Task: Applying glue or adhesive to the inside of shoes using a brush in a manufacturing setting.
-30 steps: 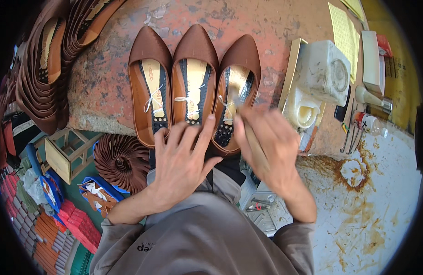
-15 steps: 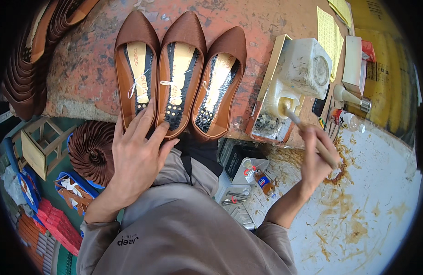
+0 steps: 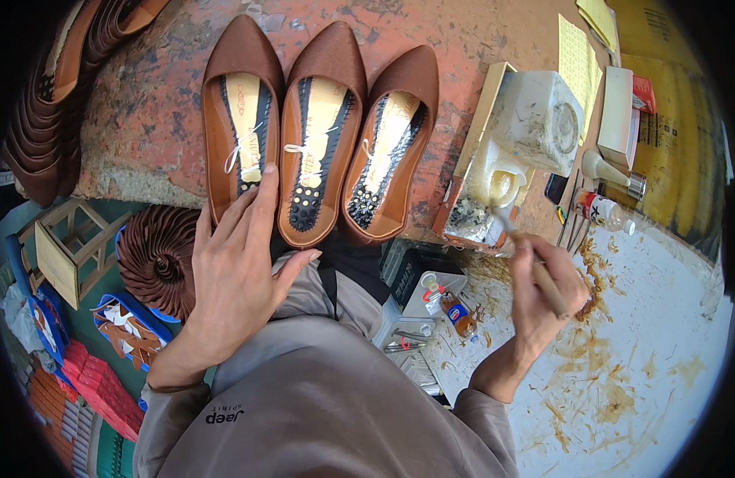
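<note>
Three brown pointed flat shoes, a left one, a middle one and a right one, lie side by side on the worn red bench, toes away from me. My left hand rests at the left shoe's heel, fingers stretched out and thumb apart near the middle shoe's heel. In my right hand is a brush with a wooden handle. Its tip is near the mouth of a whitish plastic container with yellowish paste, in a crusted tray; the bristles are hard to make out.
Stacked brown shoes or uppers stand at the far left. Below them are a coiled brown stack, a wooden stool and red packages. Bottles and a stained white surface lie to the right.
My right hand has moved slightly left and down, drawing the brush back from the container's mouth. My left fingers have shifted off the middle shoe toward the left shoe.
</note>
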Demonstrator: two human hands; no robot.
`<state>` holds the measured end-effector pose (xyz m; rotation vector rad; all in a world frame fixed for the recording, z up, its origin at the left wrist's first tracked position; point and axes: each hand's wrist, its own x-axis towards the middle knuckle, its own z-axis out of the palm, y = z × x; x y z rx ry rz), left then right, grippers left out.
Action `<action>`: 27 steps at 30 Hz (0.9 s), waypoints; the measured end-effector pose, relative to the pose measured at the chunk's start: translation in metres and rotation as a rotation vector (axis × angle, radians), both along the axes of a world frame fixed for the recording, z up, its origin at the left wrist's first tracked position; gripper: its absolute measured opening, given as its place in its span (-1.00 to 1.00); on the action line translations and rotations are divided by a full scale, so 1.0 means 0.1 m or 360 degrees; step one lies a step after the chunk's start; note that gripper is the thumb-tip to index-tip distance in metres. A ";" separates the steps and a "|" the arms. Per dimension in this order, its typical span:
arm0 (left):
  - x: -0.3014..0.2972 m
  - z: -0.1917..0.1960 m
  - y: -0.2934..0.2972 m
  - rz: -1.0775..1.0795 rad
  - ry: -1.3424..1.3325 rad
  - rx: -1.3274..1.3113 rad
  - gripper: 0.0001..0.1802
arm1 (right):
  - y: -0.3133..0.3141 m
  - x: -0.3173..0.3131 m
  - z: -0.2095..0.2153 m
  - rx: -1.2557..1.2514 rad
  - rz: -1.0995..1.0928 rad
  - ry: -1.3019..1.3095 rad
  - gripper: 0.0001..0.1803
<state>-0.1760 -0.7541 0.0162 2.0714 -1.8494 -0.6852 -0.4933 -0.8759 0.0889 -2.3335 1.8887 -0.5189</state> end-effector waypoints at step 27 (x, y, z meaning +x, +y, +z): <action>0.16 -0.11 0.01 -0.0027 0.0189 -0.0062 0.00 | -0.48 1.55 -0.21 0.1359 0.1412 -0.0380 -0.80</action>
